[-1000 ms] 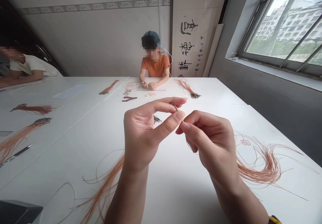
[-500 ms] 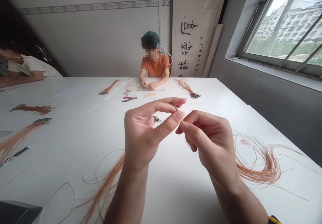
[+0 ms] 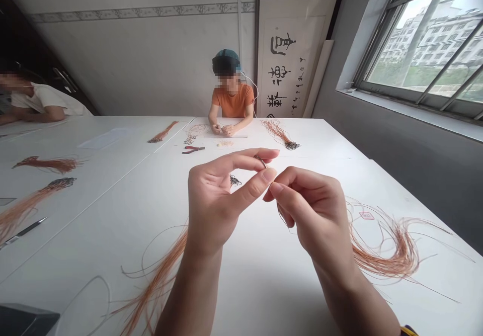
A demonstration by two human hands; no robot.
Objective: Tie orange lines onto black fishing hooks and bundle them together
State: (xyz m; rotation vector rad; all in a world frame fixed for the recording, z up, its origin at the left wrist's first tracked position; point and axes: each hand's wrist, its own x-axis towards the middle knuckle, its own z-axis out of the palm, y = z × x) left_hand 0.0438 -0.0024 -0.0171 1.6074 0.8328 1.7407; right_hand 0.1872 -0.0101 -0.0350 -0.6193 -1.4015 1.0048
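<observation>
My left hand (image 3: 215, 200) is raised over the white table, pinching a small curved metal fishing hook (image 3: 261, 161) between thumb and index finger. Close beside it, my right hand (image 3: 320, 210) has thumb and index finger pressed together at the hook's lower end. A thin fishing line (image 3: 282, 219) hangs below the right fingers; the exact pinch point is mostly hidden. Under my left forearm lies a bundle of orange lines (image 3: 158, 275), and dark hooks (image 3: 235, 180) show through the gap in that hand. Another curved bundle of lines (image 3: 400, 255) rests right of my right hand.
Across the table (image 3: 264, 280) a person in orange (image 3: 232, 99) works near red-handled pliers (image 3: 193, 150) and a hook bundle (image 3: 281, 135). Further bundles (image 3: 53, 164), a pen (image 3: 24, 233) and a black box (image 3: 28, 321) are at left. Another person (image 3: 49, 102) leans at far left.
My hands keep nearly the same pose. The small orange spot at the right fingertips is now covered as those fingers close in slightly. The view has shifted a little.
</observation>
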